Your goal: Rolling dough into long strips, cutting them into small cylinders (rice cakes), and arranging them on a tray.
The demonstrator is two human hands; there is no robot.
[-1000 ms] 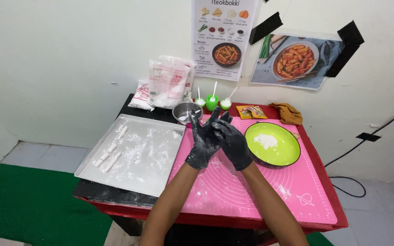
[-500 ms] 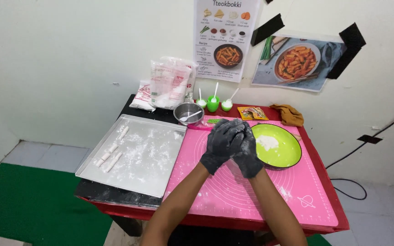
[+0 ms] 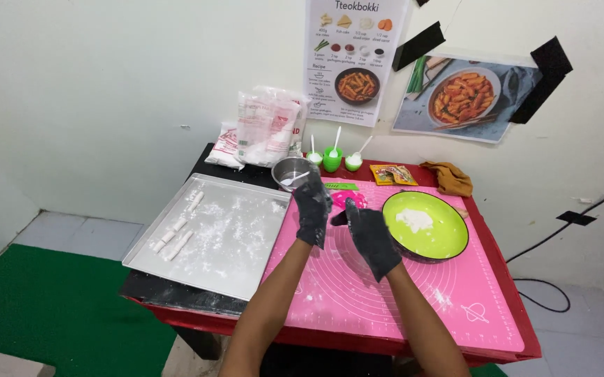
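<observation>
Both hands black-gloved, raised over the pink silicone mat [image 3: 385, 293]. Left hand [image 3: 312, 209] loose, fingers hanging down, grasping nothing. Right hand [image 3: 370, 234] just beside it at 3 o'clock, fingers partly curled; cannot tell if anything sits in the palm. Green bowl [image 3: 448, 241] with white flour at 3 o'clock of the right hand. Floured metal tray [image 3: 218, 237] with dough sticks [image 3: 176, 241] at 9 o'clock. Small steel bowl [image 3: 289, 171] at 12 o'clock.

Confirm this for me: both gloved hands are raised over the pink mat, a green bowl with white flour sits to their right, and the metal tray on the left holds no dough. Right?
Not quite. In the head view the metal tray is floured and holds several white dough sticks along its left side. The rest stands: the left hand and right hand are over the pink mat, with the green bowl to their right.
</observation>
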